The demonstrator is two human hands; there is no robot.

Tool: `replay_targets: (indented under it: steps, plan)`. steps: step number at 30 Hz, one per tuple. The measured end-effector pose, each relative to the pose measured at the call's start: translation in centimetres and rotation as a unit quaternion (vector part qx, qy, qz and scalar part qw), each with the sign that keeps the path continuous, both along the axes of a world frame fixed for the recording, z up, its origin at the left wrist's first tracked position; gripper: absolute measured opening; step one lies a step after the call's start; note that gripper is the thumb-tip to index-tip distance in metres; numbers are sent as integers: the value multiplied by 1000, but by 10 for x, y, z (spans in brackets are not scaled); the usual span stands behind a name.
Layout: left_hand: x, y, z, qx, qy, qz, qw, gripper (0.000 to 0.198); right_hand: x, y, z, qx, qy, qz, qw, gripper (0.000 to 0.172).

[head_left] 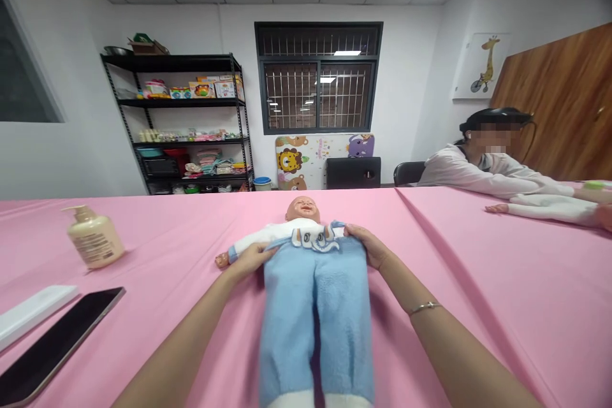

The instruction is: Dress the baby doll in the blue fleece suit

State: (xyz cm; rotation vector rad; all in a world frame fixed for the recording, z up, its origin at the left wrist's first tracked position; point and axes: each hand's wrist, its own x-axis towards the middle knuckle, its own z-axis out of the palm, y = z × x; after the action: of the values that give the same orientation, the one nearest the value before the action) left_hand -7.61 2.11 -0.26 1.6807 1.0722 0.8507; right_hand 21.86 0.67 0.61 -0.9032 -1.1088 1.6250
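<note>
While a baby doll (302,210) lies on its back on a pink tablecloth (482,338), head pointing away from the person, both hands hold the waistband (315,243) of its blue fleece trousers (315,325) at the doll's midriff. Left hand (251,260): fingers (262,254) pressed together, resting on one end of the waistband. Right hand (368,247): fingers (352,233) pressed together, curved over the opposite end. Whether either hand pinches the fabric cannot be determined. Left of the doll lie a lotion pump bottle (94,237), a smartphone (62,344) and a white strip-shaped package (33,315). A seated co-worker (482,172) leans on the table's far right.
</note>
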Motion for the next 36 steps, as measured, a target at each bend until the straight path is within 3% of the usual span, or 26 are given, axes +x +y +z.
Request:
replay_targets:
  steps: [4,6,8,10,12,16,19,21,23,26,28,30,32,34,36]
  plan:
    - [1,-5,-1,-43,42,-111,992,41,-1,14,2,42,-45,-92,994,60]
    - [1,-4,-3,-49,46,-120,991,42,-2,21,-8,48,-96,-137,985,63]
    - [3,-2,-5,-30,33,-57,997,45,-3,28,-24,59,-169,-162,970,64]
    - [7,0,-6,18,-2,48,999,47,-3,32,-36,81,-231,-179,953,63]
    - [14,-1,-5,60,-61,133,987,45,-4,34,-38,113,-255,-221,935,61]
    - [27,-13,10,58,-194,208,957,38,-13,29,-11,160,-219,-317,909,53]
    - [28,-20,21,89,-223,208,948,35,-25,23,18,181,-186,-303,917,43]
    - [25,-20,23,137,-152,192,960,24,-33,20,33,189,-195,-291,917,34]
    - [21,-20,20,219,-2,190,957,17,-41,17,43,186,-225,-303,907,28]
    - [18,-21,12,335,242,230,881,24,-58,8,56,206,-263,-334,881,33]
    - [20,-23,8,337,331,264,841,30,-76,1,66,246,-303,-329,860,34]
    - [26,-26,7,277,345,281,852,39,-100,-6,77,286,-372,-292,834,33]
    - [34,-30,5,208,287,271,895,46,-130,-10,84,322,-456,-225,798,34]
    - [44,-33,2,175,156,232,944,45,-161,-12,84,361,-545,-139,744,37]
    - [53,-36,-5,167,26,184,968,39,-188,-16,73,399,-610,-54,682,39]
